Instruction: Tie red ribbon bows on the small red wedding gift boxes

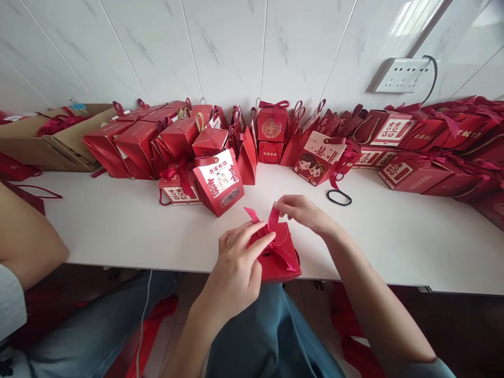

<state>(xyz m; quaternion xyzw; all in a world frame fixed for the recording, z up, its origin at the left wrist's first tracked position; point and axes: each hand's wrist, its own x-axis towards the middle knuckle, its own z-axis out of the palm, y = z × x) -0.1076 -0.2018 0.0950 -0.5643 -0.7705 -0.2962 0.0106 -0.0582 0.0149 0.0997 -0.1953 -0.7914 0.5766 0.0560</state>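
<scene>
A small red gift box [286, 239] sits at the table's front edge, with a red ribbon [273, 219] tied in a bow on top. My right hand [301, 211] pinches the upper ribbon loop between thumb and fingertips, at the bow's far right. Over the box's left side lies my left hand [240, 262], its index and middle fingers spread and touching the bow. Another ribbon end points up and left beyond those fingers. The knot is partly covered by my left fingers.
Behind the box stand a tilted red box with a white label [220, 181] and a box with cartoon faces [319, 157]. A black hair tie [339, 197] lies to the right. Many red boxes line the wall below a power strip [401, 76]. Another person's arm [31, 236] is at left.
</scene>
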